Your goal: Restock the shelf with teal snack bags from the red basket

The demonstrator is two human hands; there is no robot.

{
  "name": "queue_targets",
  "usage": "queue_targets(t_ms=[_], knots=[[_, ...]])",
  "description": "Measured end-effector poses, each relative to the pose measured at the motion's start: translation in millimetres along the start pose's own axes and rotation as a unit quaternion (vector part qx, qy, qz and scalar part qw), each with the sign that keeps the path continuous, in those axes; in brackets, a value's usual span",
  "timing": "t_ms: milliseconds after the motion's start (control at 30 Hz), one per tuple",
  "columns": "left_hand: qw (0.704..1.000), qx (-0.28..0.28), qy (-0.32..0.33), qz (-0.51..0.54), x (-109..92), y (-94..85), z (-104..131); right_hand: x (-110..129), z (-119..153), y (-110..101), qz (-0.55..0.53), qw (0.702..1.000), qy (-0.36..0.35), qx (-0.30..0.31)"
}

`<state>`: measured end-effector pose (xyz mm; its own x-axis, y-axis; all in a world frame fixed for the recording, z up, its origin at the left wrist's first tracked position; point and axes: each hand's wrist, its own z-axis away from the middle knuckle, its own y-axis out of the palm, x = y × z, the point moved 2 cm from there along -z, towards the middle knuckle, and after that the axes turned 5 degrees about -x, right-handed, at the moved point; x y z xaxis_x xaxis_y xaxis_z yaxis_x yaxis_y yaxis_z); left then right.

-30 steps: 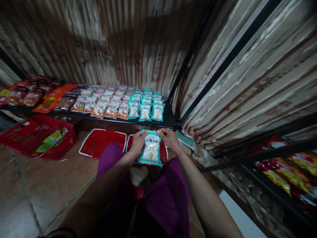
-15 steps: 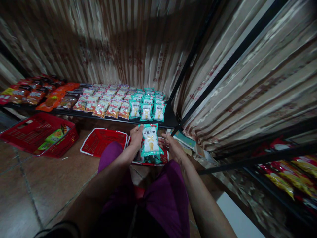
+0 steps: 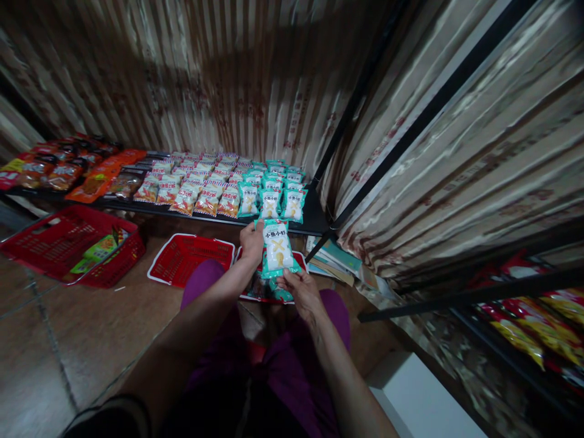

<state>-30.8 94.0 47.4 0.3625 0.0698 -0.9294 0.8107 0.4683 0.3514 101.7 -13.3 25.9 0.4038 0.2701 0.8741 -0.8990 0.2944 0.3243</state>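
Note:
A teal and white snack bag (image 3: 277, 248) is held upright in front of me, just below the shelf's front edge. My left hand (image 3: 252, 241) grips its upper left side. My right hand (image 3: 301, 292) pinches its lower right corner. Beneath the bag stands a red basket (image 3: 300, 260) with more teal bags (image 3: 281, 294) inside, partly hidden by my hands. Several matching teal bags (image 3: 271, 203) stand in rows at the right end of the black shelf (image 3: 314, 220).
White and orange snack bags (image 3: 207, 199) fill the shelf's middle, with orange packs (image 3: 98, 177) further left. Two red baskets (image 3: 194, 255) (image 3: 100, 267) stand on the floor. Books (image 3: 335, 258) lie under the shelf's right end. A white box (image 3: 424, 401) is at lower right.
My right hand has moved down and left from beside the bag to its lower corner and now pinches it. The bag has risen slightly, with my left hand still gripping it.

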Motion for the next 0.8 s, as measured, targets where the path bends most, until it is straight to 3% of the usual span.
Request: queue_targets(t_ms=[167,367,500,800], knots=[[0.998,0.040,-0.045,0.000,-11,0.2,5,0,2,1,-0.035,0.999,-0.039,-0.015],[0.966,0.150,-0.209,-0.017,-9,-15.7,41,5,-10,-1,-0.118,0.988,-0.074,-0.068],[0.961,0.196,-0.194,0.009,1,-20.6,64,7,-15,-2,-0.133,0.983,-0.089,-0.086],[0.975,0.145,-0.166,0.019,10,-17.2,70,1,-5,-4,-0.070,0.987,-0.112,-0.098]])
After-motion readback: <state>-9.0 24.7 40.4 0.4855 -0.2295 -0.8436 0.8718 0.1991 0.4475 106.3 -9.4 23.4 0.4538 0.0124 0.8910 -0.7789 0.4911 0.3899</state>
